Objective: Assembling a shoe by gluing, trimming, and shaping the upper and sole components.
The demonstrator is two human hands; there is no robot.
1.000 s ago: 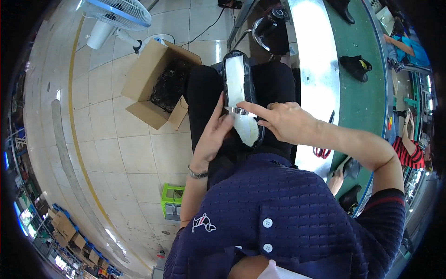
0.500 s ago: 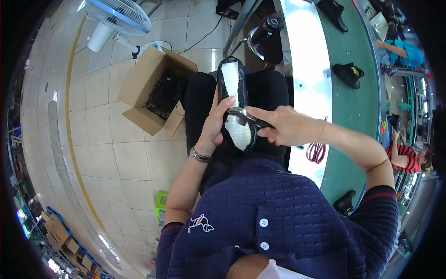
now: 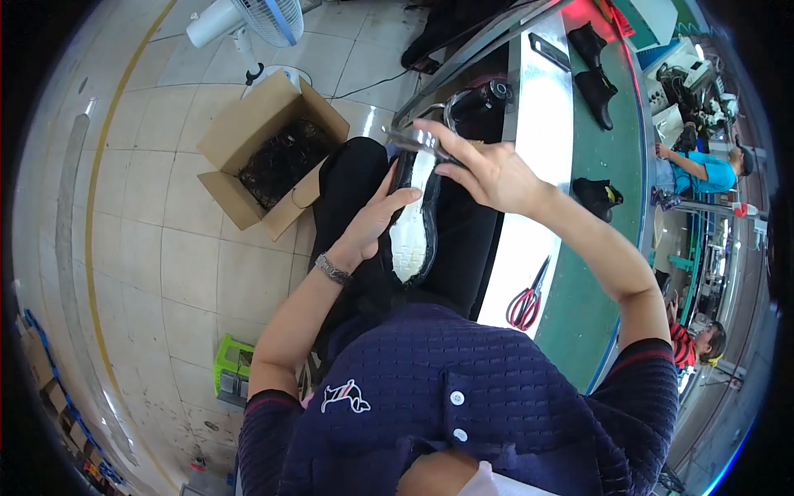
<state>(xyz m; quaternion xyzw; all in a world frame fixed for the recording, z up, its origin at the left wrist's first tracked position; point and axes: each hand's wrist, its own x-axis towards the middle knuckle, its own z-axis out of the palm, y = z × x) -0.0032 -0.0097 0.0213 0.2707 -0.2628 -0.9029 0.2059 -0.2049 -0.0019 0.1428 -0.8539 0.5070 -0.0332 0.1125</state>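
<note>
A black shoe (image 3: 408, 244) rests on my lap with its white underside facing up. My left hand (image 3: 368, 223) is closed round the shoe's left side, the thumb pressed on the white surface. In my right hand (image 3: 496, 178) is a pair of metal pincers (image 3: 423, 140), smeared by motion, held over the upper end of the shoe. Whether their jaws touch the shoe's edge I cannot tell.
At left stands an open cardboard box (image 3: 236, 186) of black scraps, near a fan (image 3: 277, 18). To the right, red-handled scissors (image 3: 525, 306) and a black phone-like object (image 3: 549, 51) lie on a white bench (image 3: 542, 157). Black boots (image 3: 595, 91) sit on a green belt (image 3: 579, 322); people work beyond.
My right hand has moved the pincers from the shoe's middle up to its far end. The left hand keeps its hold. The whole view has shifted and turned slightly.
</note>
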